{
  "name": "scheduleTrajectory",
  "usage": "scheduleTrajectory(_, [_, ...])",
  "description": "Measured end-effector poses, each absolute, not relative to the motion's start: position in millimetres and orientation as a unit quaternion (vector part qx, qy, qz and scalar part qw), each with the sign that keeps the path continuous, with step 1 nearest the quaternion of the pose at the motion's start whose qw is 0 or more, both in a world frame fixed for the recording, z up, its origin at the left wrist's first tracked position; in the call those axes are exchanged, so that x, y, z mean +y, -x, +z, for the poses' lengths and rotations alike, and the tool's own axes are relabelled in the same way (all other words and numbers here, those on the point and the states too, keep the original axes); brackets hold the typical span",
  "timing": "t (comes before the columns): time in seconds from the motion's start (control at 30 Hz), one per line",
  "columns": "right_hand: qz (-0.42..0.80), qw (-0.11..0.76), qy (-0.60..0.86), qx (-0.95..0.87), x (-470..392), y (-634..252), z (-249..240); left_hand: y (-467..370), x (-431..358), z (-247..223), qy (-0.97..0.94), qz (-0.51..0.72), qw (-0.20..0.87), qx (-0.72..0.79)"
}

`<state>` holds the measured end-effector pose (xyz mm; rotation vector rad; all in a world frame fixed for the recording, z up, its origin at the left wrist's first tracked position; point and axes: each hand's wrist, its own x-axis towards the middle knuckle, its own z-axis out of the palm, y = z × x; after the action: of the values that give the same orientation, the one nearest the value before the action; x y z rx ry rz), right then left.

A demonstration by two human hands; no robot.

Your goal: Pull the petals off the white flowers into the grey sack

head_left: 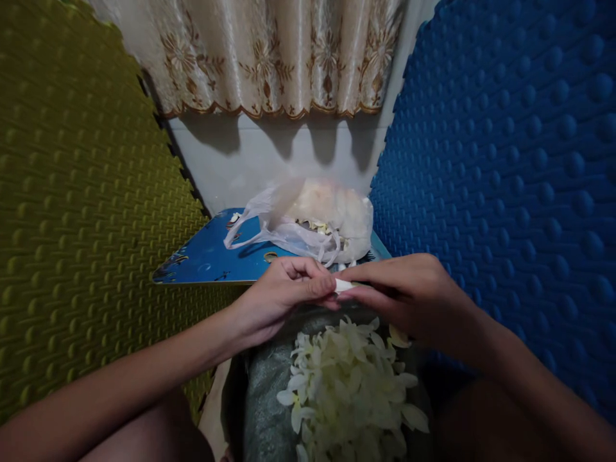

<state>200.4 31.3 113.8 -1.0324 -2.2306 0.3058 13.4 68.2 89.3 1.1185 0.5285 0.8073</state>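
Between my two hands is a small white piece [342, 286] that looks like a folded flower petal, with a hint of pale green at its right end. My left hand [293, 289] pinches its left end between thumb and fingers. From the right, the thumb and fingertips of my right hand [404, 289] close on the other end. Just below the hands, a heap of white flowers [351, 391] with pale yellow centres lies on a dark grey-green surface [269, 391], which looks like a sack or cloth.
Beyond my hands, a translucent plastic bag [356, 218] with flowers showing inside stands on a blue picture-printed board [212, 253]. A yellow-green foam mat [96, 212] rises at the left, a blue one [505, 173] at the right. Behind hangs a patterned curtain [279, 58].
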Motion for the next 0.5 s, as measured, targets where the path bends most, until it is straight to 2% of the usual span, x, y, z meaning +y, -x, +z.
scheduleTrajectory(0.23, [0.212, 0.401, 0.468, -0.758, 31.5, -203.4, 121.1, -14.4, 64.0, 90.6, -0.548, 0.347, 0.730, 0.216])
scheduleTrajectory(0.43, [0.349, 0.374, 0.488, -0.708, 32.4, -203.4, 116.7, -15.9, 56.8, 96.9, -0.629, 0.446, 0.560, 0.305])
scheduleTrajectory(0.5, [0.365, 0.388, 0.501, -0.682, 32.6, -200.8, 116.1, -16.3, 56.8, 99.2, -0.635, 0.458, 0.536, 0.315])
